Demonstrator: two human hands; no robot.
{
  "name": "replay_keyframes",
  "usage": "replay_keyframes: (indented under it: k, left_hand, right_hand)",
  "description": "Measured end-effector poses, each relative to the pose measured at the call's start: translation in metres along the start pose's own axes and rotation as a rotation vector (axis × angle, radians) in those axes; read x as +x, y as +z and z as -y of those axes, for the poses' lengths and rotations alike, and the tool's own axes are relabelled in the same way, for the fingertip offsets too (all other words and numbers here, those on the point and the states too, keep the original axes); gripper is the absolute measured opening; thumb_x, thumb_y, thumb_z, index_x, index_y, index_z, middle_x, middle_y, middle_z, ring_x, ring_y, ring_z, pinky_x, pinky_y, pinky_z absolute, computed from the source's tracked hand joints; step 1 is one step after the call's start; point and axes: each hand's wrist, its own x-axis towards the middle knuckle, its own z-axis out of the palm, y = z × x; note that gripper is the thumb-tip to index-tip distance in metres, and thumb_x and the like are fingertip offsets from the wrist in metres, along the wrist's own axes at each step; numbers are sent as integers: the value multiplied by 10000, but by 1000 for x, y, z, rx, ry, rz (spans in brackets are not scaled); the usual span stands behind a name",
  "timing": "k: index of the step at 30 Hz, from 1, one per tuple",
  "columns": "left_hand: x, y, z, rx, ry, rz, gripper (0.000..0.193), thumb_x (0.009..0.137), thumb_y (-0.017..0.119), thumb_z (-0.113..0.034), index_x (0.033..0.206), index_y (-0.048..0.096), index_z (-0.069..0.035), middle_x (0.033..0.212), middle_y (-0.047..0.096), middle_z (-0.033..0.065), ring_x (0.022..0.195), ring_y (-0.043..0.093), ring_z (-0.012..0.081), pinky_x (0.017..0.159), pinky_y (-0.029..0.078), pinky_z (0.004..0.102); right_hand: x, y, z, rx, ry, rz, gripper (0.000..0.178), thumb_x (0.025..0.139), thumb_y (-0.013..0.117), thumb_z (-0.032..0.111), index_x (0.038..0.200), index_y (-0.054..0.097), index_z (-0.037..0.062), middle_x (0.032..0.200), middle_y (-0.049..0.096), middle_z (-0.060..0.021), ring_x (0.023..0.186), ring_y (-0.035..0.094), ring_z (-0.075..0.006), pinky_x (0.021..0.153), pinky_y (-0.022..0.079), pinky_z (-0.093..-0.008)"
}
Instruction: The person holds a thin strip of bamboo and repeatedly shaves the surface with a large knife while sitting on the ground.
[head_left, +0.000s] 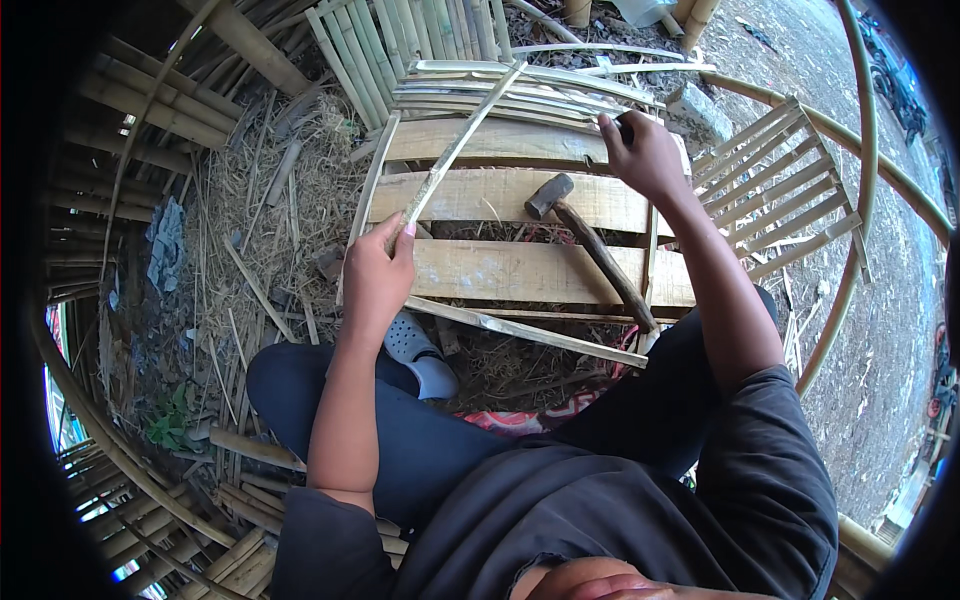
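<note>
My left hand (378,275) is closed around the lower end of a pale split bamboo strip (463,143), which slants up and to the right over a low slatted wooden bench (520,272). At the bench's far right, my right hand (645,160) is closed on a small dark object that its fingers mostly hide; I cannot make out its kind. Between the two hands a hammer (605,255) lies across the planks, its metal head to the upper left and its wooden handle toward me. Several thin bamboo strips (510,92) lie along the bench's far edge.
A slatted bamboo panel (785,185) rests right of the bench, and another (425,35) stands beyond it. Near the right hand sits a grey block (697,115). Dry shavings (300,180) cover the ground at left. Below the bench is a grey clog (418,352) on my foot.
</note>
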Motion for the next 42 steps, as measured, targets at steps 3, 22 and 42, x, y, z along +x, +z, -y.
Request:
replay_keyframes:
  k: [3, 22, 42]
  left_hand:
    - [0, 12, 12, -187, 19, 46, 364, 1024, 614, -255, 1262, 672, 13, 989, 736, 254, 873, 745, 247, 782, 541, 364]
    - [-22, 22, -7, -375, 58, 136, 412, 1017, 659, -213, 1242, 638, 132, 943, 732, 129, 854, 622, 88, 756, 509, 263]
    - [-27, 3, -20, -318, 73, 74, 428, 995, 684, -207, 1239, 638, 141, 1155, 719, 264, 1115, 691, 240, 954, 519, 313]
  right_hand:
    - [-13, 18, 6, 120, -384, -121, 367, 1016, 572, 393, 952, 631, 37, 746, 690, -133, 635, 673, -303, 600, 518, -442]
    - [5, 25, 6, -102, -213, -176, 424, 1012, 534, 445, 886, 639, 54, 581, 627, -104, 514, 643, -294, 533, 524, -436]
    - [12, -3, -15, -216, -264, -510, 303, 984, 595, 346, 837, 570, 83, 638, 650, -97, 546, 650, -324, 531, 489, -455]
